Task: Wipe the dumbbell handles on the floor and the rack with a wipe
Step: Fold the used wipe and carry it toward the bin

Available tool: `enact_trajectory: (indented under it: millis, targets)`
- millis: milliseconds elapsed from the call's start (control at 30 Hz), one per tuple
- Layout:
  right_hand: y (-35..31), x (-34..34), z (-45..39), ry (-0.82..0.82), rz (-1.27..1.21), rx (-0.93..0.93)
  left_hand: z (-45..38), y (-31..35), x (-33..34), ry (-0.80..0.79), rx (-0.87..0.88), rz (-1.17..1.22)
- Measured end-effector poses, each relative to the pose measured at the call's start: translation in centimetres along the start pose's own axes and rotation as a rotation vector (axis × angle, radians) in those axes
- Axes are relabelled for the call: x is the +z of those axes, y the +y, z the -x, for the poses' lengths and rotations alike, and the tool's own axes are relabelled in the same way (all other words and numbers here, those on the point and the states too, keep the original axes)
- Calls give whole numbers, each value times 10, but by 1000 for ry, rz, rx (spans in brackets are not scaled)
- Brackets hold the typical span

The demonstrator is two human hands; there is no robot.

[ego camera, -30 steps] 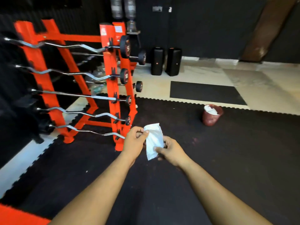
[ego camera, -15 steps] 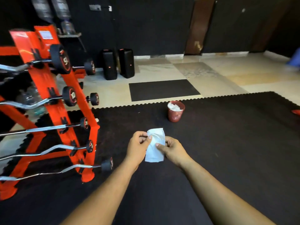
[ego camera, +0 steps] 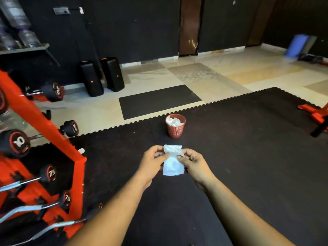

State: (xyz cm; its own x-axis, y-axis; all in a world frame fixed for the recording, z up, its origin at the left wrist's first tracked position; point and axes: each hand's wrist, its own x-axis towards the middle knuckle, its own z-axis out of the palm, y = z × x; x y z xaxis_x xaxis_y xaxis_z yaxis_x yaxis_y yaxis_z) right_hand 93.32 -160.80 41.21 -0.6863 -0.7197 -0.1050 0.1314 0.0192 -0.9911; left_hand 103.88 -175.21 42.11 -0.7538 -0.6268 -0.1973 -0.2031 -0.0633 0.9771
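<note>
White crumpled paper wipe [ego camera: 173,161] held above black rubber mat [ego camera: 248,157].
Left hand [ego camera: 152,161] and right hand [ego camera: 194,163] both pinch its upper edge.

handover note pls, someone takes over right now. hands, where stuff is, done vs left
Left hand: pinches the left top edge of the wipe.
Right hand: pinches the right edge of the same wipe. The wipe hangs between them above the black floor mat, touching no equipment.
Orange rack stands on the left with the bars and their numbered black weights on it.
Red bin sits ahead on the mat, with white crumpled wipes inside.
Done: cannot tell from this view which handles are wiped.
Left: no dumbbells on the floor are in view; find them, wipe the handles, then the rack.
</note>
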Motion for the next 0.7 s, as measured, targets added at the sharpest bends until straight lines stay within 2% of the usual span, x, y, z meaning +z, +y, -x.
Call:
enact_trajectory:
  millis: [233,333,400,533,600,700]
  targets:
    - [-20,-73,-101,-15,24,71,-98,29,54,-4,-50,5]
    - [-20,-90,-148,14,123,57,-137,32,66,28,-128,141]
    - [-19,-95,-180,29,214,28,-168,32,71,-5,-188,222]
    - [-26,-93,-240,10,278,-65,-234,32,69,-105,-187,70]
    - [-24,-94,-274,21,287,-117,-267,34,67,-98,-136,-9]
    - [-16,-94,-338,85,264,-103,-333,35,56,-81,-110,25]
